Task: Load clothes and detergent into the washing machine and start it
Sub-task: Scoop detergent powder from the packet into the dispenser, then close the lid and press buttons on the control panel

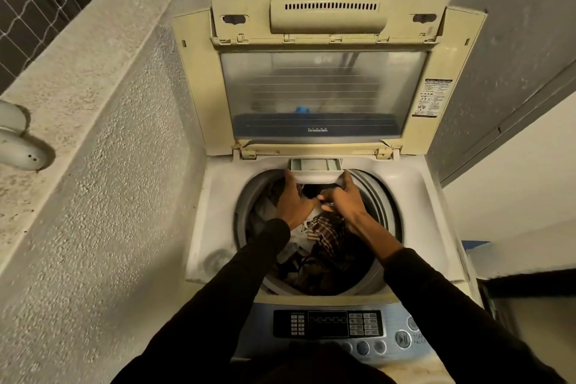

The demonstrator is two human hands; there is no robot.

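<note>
**Both hands at the detergent drawer of the open top-loader**

A cream and white top-loading washing machine stands in a narrow corner between a rough textured grey wall on the left and a smoother pale wall on the right. Its folding lid with a clear plastic window is raised upright against the back. The round drum opening is loaded with a jumble of mixed clothes, among them a red and brown checked piece and some white fabric (the rest is too dark to sort out).

At the far rim of the drum, a small white plastic detergent drawer is pulled partly out over the opening. The left hand reaches up to its left corner with fingers stretched, touching the drawer's front edge. The right hand touches the right corner with its upper fingers, while the lower fingers curl in around something small; what it is I cannot tell, as it is blurred. Both arms wear long black sleeves.

Nearest the camera lies the blue and grey control panel, with a dark display, a button grid and round buttons along its lower right.
</note>
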